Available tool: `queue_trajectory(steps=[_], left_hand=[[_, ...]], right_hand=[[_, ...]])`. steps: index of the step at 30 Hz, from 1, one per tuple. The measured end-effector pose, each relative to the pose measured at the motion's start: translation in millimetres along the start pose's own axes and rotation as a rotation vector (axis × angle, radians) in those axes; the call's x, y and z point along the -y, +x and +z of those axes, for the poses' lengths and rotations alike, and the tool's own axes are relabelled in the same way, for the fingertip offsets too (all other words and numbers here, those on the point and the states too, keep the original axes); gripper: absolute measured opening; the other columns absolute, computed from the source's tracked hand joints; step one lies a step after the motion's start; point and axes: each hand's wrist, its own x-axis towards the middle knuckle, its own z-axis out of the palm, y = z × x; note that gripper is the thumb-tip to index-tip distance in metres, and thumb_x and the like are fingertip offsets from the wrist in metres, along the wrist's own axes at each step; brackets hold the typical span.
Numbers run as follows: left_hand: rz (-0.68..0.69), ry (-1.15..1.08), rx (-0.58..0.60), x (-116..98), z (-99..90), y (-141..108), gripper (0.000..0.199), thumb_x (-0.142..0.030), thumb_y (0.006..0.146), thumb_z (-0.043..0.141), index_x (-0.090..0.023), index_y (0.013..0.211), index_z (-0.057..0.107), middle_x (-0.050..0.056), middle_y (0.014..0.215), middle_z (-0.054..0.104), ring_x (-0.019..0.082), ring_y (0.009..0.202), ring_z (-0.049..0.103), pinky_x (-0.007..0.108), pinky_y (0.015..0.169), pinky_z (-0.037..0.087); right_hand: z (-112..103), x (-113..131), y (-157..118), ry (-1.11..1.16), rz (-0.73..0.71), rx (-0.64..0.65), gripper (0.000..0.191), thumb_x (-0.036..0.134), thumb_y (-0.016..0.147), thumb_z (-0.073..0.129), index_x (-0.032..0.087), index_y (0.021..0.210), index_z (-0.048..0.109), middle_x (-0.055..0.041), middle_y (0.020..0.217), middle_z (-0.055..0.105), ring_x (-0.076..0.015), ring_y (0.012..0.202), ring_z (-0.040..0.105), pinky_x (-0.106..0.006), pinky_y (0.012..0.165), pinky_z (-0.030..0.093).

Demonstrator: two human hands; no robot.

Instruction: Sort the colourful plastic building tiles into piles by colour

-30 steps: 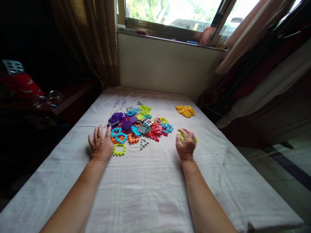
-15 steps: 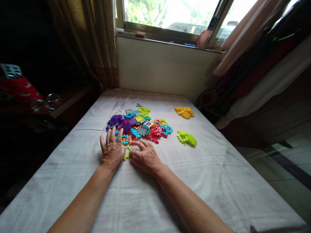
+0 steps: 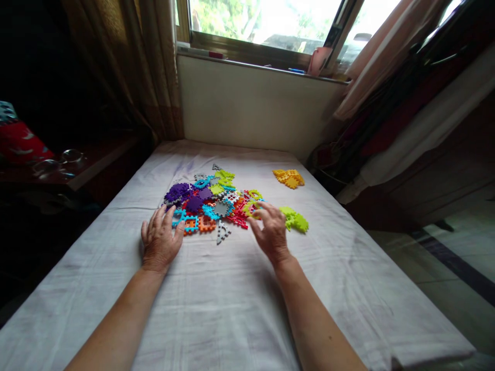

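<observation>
A mixed heap of notched plastic building tiles [image 3: 221,208] lies on the cloth-covered table. My right hand [image 3: 273,232] is over the heap's right side, its thumb and fingers closed on a lime green tile [image 3: 250,209]. To the right of that hand sits a small pile of lime green tiles [image 3: 297,220]. My left hand [image 3: 160,239] rests at the heap's near left edge, fingers apart, by blue and orange tiles [image 3: 191,224]; it holds nothing. A grey triangular tile [image 3: 223,233] lies at the near edge between the hands.
Yellow-orange tiles [image 3: 289,178] form a separate pile at the far right of the table [image 3: 224,309]. On the left, a dark side table [image 3: 96,165] bears glasses [image 3: 60,162] and a red container [image 3: 21,143]. A window, curtains and hanging clothes surround the far end.
My right hand has carried the lime green tile from the near edge up and to the right. The grey triangular tile now shows. My left hand has shifted slightly left.
</observation>
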Motion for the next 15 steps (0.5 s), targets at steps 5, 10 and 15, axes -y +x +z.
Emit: queue_trajectory(steps=[5, 10, 15], left_hand=[[0.009, 0.006, 0.025, 0, 0.7, 1, 0.054, -0.042, 0.093, 0.041, -0.014, 0.137, 0.055, 0.02, 0.149, 0.048, 0.034, 0.138, 0.043, 0.057, 0.116, 0.026], [0.002, 0.015, 0.044, 0, -0.1, 1, 0.055, -0.043, 0.093, 0.041, -0.013, 0.137, 0.055, 0.021, 0.149, 0.048, 0.034, 0.137, 0.044, 0.057, 0.115, 0.027], [-0.035, -0.003, 0.037, 4, 1.2, 2, 0.054, -0.042, 0.093, 0.04, -0.014, 0.136, 0.056, 0.02, 0.148, 0.049, 0.033, 0.136, 0.045, 0.055, 0.115, 0.029]], right_hand=[[-28, -85, -7, -0.292, 0.523, -0.151, 0.019, 0.037, 0.084, 0.06, 0.019, 0.084, 0.069, -0.0135, 0.124, 0.064, -0.0304, 0.115, 0.052, -0.046, 0.095, 0.039], [-31, -107, -21, -0.354, 0.68, -0.155, 0.018, 0.036, 0.08, 0.062, 0.02, 0.08, 0.07, -0.0137, 0.121, 0.065, -0.0312, 0.112, 0.052, -0.047, 0.091, 0.04], [-19, -86, -8, -0.325, 0.576, -0.145, 0.026, 0.036, 0.083, 0.059, 0.019, 0.098, 0.071, -0.0153, 0.124, 0.062, -0.0319, 0.115, 0.051, -0.048, 0.094, 0.04]])
